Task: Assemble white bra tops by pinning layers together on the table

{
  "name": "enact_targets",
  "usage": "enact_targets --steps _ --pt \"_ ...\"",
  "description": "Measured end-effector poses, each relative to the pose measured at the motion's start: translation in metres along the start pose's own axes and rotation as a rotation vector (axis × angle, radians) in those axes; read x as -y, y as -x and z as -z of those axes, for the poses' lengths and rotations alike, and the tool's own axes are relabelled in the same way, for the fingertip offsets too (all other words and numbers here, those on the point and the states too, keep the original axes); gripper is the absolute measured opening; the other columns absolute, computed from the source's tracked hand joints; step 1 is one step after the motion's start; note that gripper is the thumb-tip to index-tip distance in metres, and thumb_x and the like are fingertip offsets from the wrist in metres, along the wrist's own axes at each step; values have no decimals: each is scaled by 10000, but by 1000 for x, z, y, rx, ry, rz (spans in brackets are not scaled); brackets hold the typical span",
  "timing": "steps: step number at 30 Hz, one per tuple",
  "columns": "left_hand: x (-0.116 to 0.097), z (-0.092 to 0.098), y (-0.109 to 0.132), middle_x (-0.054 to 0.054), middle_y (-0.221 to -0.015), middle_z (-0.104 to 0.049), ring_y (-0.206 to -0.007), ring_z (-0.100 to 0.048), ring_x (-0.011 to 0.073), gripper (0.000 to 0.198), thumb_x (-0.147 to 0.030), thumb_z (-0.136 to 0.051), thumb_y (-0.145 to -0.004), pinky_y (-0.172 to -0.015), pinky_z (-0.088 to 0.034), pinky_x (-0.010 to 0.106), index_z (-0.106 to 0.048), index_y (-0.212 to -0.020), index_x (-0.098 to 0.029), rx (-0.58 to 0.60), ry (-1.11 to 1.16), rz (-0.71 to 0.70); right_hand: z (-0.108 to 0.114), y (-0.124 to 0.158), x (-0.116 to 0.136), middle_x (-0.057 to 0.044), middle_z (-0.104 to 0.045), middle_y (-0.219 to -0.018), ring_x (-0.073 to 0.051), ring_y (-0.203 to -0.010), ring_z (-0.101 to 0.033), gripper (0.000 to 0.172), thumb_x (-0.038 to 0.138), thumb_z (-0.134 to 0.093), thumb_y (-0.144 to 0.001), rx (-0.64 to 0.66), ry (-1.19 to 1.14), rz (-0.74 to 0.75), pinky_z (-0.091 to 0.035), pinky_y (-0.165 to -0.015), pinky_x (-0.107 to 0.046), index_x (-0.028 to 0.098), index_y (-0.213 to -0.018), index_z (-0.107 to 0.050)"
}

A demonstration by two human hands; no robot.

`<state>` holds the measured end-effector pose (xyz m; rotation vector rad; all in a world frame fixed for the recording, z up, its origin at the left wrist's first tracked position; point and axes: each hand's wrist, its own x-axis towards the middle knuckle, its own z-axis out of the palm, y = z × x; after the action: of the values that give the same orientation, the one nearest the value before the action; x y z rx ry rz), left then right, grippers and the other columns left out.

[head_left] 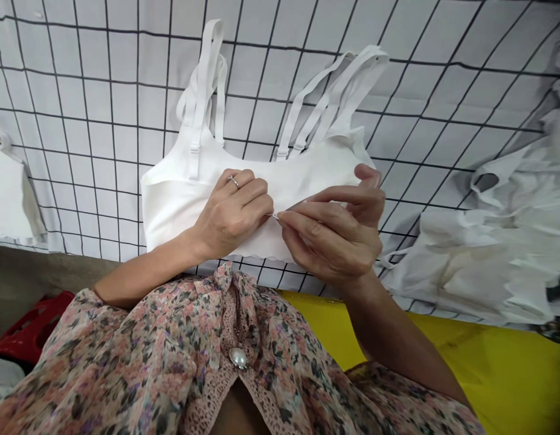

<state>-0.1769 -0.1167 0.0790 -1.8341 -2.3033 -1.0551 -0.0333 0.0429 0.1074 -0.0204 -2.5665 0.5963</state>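
White bras (pixel 252 175) lie stacked on the grid-patterned cloth in front of me, their straps spread toward the far side. Over the middle of the top one, my left hand (pixel 237 208) is curled closed, with a ring on one finger. Facing it, my right hand (pixel 336 232) pinches with thumb and forefinger, its other fingers loosely bent. A tiny white thread-like piece (pixel 275 216) shows between the fingertips of both hands; its exact kind is too small to tell. What lies deeper inside the left fingers is hidden.
A heap of white garments (pixel 483 254) lies on the right side of the table. Another white garment (pixel 10 190) rests at the left edge. Below the table are a yellow surface (pixel 510 368) at right and a red plastic container (pixel 35 326) at left.
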Motion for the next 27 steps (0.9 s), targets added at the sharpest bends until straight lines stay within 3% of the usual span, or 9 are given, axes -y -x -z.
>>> enact_targets --steps 3,8,13,15,17,19,21,24,27 --pt "4 0 1 4 -806 -629 -919 -621 200 303 -126 -488 -1117 -836 -465 382 -635 -877 -236 23 25 12 3 -7 -6 33 -744 -839 -203 -925 -697 148 114 -754 -966 -24 -39 73 -488 -1177 -585 253 -963 -705" --pt "13 13 -3 14 -916 -713 -945 -614 205 189 -333 -601 -1143 -881 -444 388 -723 -1031 -243 129 130 43 15 -24 -21 -24 -713 -875 -237 -1024 -661 157 211 -638 -1056 308 -32 60 -499 -1117 -567 243 -934 -732" --pt "15 26 -10 9 -900 -738 -927 -592 204 224 -324 -600 -1146 -895 -409 390 -750 -1008 -230 198 185 69 21 -49 -34 -49 -675 -813 -250 -1004 -624 345 199 -483 -1113 548 -153 77 -524 -1011 -572 202 -856 -712" --pt "15 25 -11 14 -878 -738 -922 -588 212 223 -342 -633 -1132 -881 -398 390 -751 -986 -222 226 161 101 23 -63 -46 -38 -667 -797 -230 -964 -627 356 240 -525 -1120 624 -162 77 -508 -1066 -633 199 -832 -730" --pt "16 23 -10 21 -864 -737 -921 -584 223 206 -369 -670 -1113 -863 -391 389 -755 -993 -224 235 121 133 27 -80 -64 -31 -689 -861 -194 -919 -636 326 428 -676 -1088 681 -157 15 -539 -1060 -601 210 -871 -785" --pt "18 19 -9 26 -865 -738 -920 -583 231 188 -388 -695 -1099 -849 -385 390 -756 -1014 -232 218 84 147 33 -100 -84 -32 -736 -989 -165 -921 -659 475 690 -774 -961 720 -141 -74 -580 -955 -476 220 -952 -841" --pt "19 15 -8 27 -871 -745 -916 -585 236 181 -400 -714 -1089 -838 -379 391 -746 -1014 -239 188 43 142 39 -120 -101 -18 -774 -1071 -153 -982 -702 714 872 -632 -913 730 -117 -144 -553 -875 -394 199 -957 -868" --pt "21 11 -7 21 -871 -755 -898 -587 233 195 -413 -761 -1064 -819 -361 389 -719 -992 -237 151 4 129 42 -143 -114 4 -790 -1025 -170 -1034 -736 964 897 -297 -939 698 -87 -229 -502 -868 -413 120 -881 -865" --pt "21 12 -8 12 -868 -764 -881 -588 225 190 -388 -780 -1056 -818 -353 389 -699 -980 -233 151 19 133 35 -154 -120 3 -780 -997 -192 -1014 -738 929 844 -366 -911 684 -97 -274 -495 -849 -422 65 -975 -866"
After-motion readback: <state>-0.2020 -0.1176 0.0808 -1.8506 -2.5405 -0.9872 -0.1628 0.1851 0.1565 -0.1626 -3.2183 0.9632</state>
